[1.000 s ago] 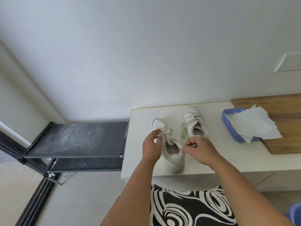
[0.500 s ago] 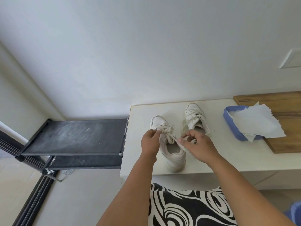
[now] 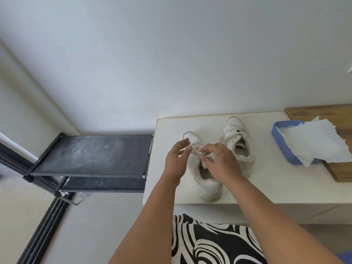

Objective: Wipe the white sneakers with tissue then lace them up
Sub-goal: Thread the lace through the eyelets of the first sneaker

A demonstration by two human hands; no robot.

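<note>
Two white sneakers stand on the white table (image 3: 276, 183). The near sneaker (image 3: 207, 185) is at the front, toe pointing away from me; the other sneaker (image 3: 242, 149) stands behind it to the right. Both my hands are over the near sneaker's shoelace (image 3: 196, 149). My right hand (image 3: 219, 161) has its fingers curled and pinches the lace at the tongue. My left hand (image 3: 177, 159) is to the left of the lace with fingers straightened, its thumb tip touching the lace. A crumpled white tissue (image 3: 314, 143) lies over a blue tray (image 3: 280, 145) at the right.
A wooden board (image 3: 314, 111) lies under the tray at the table's right end. A black shelf rack (image 3: 91, 155) stands lower, directly left of the table. A plain wall rises behind. Black-and-white patterned clothing shows at the bottom.
My left hand has loosened from pinching the lace to straight fingers. My right hand has moved left and forward over the tongue, still pinching the lace. The view has shifted slightly.
</note>
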